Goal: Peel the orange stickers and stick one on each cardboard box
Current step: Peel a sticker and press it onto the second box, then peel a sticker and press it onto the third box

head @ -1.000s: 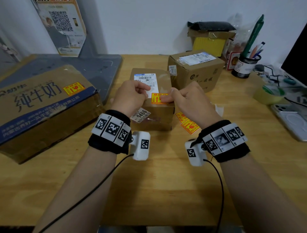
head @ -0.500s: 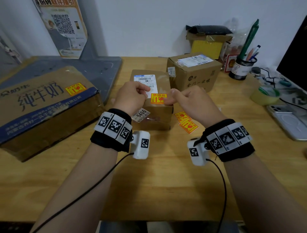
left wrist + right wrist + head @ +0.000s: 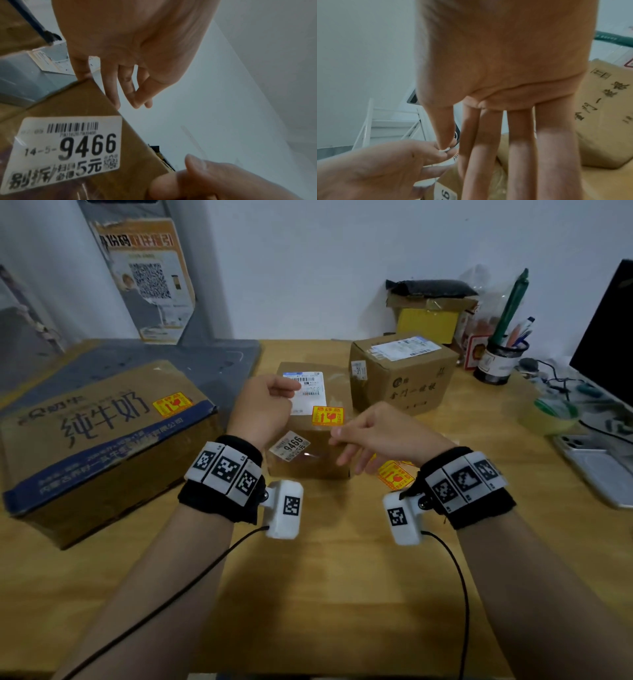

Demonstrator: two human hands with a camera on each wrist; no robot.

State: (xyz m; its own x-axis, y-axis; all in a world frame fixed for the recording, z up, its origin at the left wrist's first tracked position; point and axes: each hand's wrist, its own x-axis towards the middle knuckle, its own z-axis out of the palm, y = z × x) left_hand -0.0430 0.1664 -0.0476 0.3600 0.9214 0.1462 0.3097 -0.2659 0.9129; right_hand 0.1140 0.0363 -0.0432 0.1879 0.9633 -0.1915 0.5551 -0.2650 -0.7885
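Middle brown cardboard box (image 3: pixel 310 453): frame centre, orange square sticker (image 3: pixel 327 416) on top.
Left hand (image 3: pixel 263 409): grip curled, perhaps pinching white backing paper.
Right hand (image 3: pixel 383 436): grip loose, fingers extended, empty.

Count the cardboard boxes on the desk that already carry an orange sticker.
2: the big milk box at left and the small middle box. The right box shows none on visible faces.

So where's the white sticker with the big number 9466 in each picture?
Head: the 9466 label sits at the near top edge of the middle box, between the two wrists.
Left wrist: it fills the lower left, on the box's brown side.
Right wrist: only a corner with part of a digit shows at the bottom edge.
Shared landmark: the middle box it is stuck on.
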